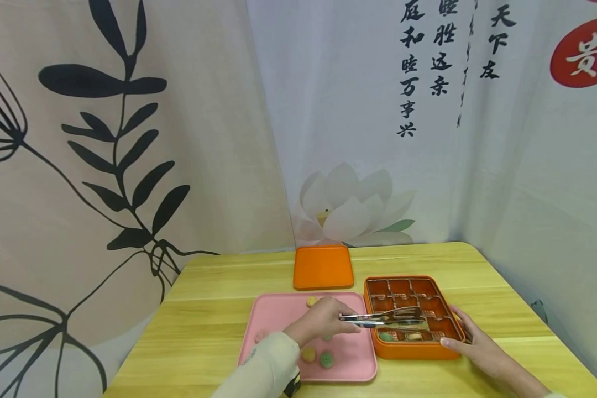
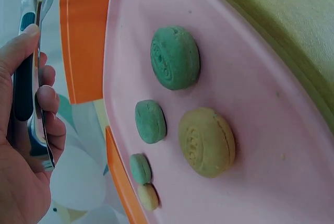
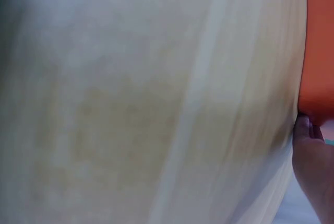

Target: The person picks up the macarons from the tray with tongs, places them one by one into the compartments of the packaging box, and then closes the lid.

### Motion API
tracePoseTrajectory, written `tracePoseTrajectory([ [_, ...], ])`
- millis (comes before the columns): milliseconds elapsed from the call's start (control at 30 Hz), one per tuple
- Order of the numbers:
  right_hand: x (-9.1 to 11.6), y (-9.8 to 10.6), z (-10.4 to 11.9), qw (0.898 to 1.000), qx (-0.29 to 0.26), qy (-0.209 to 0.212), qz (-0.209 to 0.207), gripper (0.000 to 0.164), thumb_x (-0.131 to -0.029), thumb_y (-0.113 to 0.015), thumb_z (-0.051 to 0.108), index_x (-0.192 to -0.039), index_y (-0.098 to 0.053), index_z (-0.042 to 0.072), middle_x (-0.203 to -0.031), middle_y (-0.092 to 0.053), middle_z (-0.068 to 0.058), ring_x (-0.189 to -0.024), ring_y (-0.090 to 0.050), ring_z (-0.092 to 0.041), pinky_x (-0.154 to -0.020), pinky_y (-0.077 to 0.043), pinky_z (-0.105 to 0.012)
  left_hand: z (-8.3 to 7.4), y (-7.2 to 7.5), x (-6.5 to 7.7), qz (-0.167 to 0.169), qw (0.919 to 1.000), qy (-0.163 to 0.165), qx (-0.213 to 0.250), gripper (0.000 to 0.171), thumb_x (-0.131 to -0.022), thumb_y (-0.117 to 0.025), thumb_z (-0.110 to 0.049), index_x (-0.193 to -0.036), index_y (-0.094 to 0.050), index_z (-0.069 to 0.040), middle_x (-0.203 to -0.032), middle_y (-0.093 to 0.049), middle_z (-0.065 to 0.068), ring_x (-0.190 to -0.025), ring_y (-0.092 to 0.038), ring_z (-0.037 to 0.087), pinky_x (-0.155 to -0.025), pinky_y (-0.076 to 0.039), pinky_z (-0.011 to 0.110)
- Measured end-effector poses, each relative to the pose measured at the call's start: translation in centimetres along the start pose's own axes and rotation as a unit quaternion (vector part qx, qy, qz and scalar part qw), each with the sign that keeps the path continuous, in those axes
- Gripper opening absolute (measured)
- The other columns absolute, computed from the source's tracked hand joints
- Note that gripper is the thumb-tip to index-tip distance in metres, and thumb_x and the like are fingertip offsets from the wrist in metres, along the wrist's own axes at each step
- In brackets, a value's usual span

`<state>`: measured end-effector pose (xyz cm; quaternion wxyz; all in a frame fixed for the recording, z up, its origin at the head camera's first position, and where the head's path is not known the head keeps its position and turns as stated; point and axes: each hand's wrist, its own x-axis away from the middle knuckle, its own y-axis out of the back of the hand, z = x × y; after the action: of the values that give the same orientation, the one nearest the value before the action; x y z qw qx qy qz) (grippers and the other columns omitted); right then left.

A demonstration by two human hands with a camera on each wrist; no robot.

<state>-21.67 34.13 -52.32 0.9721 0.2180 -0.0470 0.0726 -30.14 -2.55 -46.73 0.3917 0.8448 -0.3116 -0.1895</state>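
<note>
My left hand (image 1: 324,319) grips metal tongs (image 1: 378,319) with dark handle grips, reaching rightward over the pink tray (image 1: 350,373). The tongs' far end lies above an orange box (image 1: 418,351) divided into small clear compartments; whether they pinch anything, I cannot tell. A green macaron (image 1: 386,335) and a pale one (image 1: 414,336) sit in its front row. With thumb at the front corner and fingers along the right side, my right hand (image 1: 480,348) holds the box. On the tray lie several macarons, among them a green one (image 2: 176,58) and a yellow one (image 2: 206,142) with stamped lettering.
Behind the pink tray, an orange lid-like tray (image 1: 323,268) lies flat on the wood-patterned table (image 1: 194,337). A printed curtain (image 1: 219,138) hangs behind the table. Pinkish macarons (image 1: 261,335) are partly hidden by my left sleeve.
</note>
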Motion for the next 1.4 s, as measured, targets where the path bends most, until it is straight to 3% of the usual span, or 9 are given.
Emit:
tracePoseTrajectory([
  [300,-0.3,-0.1,-0.1,1.0,0.006,-0.006,0.0,0.089,-0.1,-0.061,0.026,-0.157,0.003,0.002,-0.146,-0.026,-0.041,-0.132,-0.035,-0.053,-0.099,-0.038,-0.06,1.0,1.4,0.2,-0.014,0.9998,-0.008,-0.011,0.011,-0.083,-0.081,-0.029,-0.092,-0.08,-0.022,-0.063,-0.059,-0.019,-0.049,-0.039,0.001,-0.049,-0.033,0.019],
  [633,-0.5,-0.4,0.2,1.0,-0.006,-0.01,0.008,0.089,-0.101,-0.058,0.026,-0.156,0.007,0.001,-0.15,-0.013,-0.043,-0.136,-0.022,-0.059,-0.1,-0.038,-0.06,2.9,4.2,1.4,-0.023,0.9994,-0.025,0.0,0.007,-0.086,-0.079,-0.027,-0.087,-0.077,-0.02,-0.068,-0.06,-0.017,-0.056,-0.044,0.002,-0.053,-0.038,0.018],
  [833,-0.7,-0.6,0.4,1.0,-0.013,-0.014,0.012,0.09,-0.101,-0.058,0.026,-0.156,0.009,0.002,-0.151,-0.007,-0.043,-0.137,-0.017,-0.06,-0.102,-0.035,-0.063,4.8,6.5,2.8,-0.033,0.999,-0.022,0.022,0.008,-0.088,-0.078,-0.026,-0.082,-0.074,-0.021,-0.061,-0.051,-0.013,-0.05,-0.036,0.004,-0.048,-0.031,0.021],
  [933,-0.8,-0.7,0.5,1.0,-0.015,-0.011,0.011,0.09,-0.101,-0.059,0.025,-0.156,0.009,0.002,-0.151,-0.006,-0.043,-0.137,-0.016,-0.06,-0.103,-0.034,-0.063,5.9,7.6,3.7,-0.04,0.9989,-0.007,0.023,0.003,-0.088,-0.078,-0.028,-0.088,-0.078,-0.025,-0.065,-0.058,-0.014,-0.05,-0.037,0.004,-0.048,-0.03,0.021],
  [1033,-0.9,-0.8,0.5,1.0,-0.01,-0.009,0.007,0.09,-0.101,-0.058,0.025,-0.156,0.008,0.001,-0.151,-0.009,-0.044,-0.137,-0.017,-0.06,-0.102,-0.034,-0.063,6.9,8.6,4.6,-0.048,0.9984,0.014,0.027,0.008,-0.087,-0.078,-0.026,-0.095,-0.08,-0.025,-0.072,-0.063,-0.013,-0.052,-0.04,0.005,-0.048,-0.032,0.022],
  [1233,-1.0,-0.9,0.6,1.0,0.001,-0.022,0.003,0.091,-0.101,-0.058,0.028,-0.156,0.009,0.002,-0.151,-0.011,-0.043,-0.136,-0.021,-0.059,-0.101,-0.034,-0.065,9.1,10.0,6.6,-0.066,0.9968,0.037,0.028,0.011,-0.088,-0.077,-0.024,-0.098,-0.079,-0.02,-0.073,-0.061,-0.009,-0.053,-0.039,0.006,-0.049,-0.032,0.022],
  [1400,-1.1,-1.3,0.7,1.0,0.0,-0.021,-0.001,0.09,-0.101,-0.059,0.027,-0.156,0.008,0.002,-0.149,-0.016,-0.043,-0.135,-0.025,-0.058,-0.1,-0.034,-0.065,11.2,11.0,8.5,-0.073,0.9965,0.033,0.023,0.006,-0.089,-0.076,-0.025,-0.088,-0.075,-0.019,-0.067,-0.056,-0.01,-0.053,-0.038,0.004,-0.049,-0.033,0.021],
])
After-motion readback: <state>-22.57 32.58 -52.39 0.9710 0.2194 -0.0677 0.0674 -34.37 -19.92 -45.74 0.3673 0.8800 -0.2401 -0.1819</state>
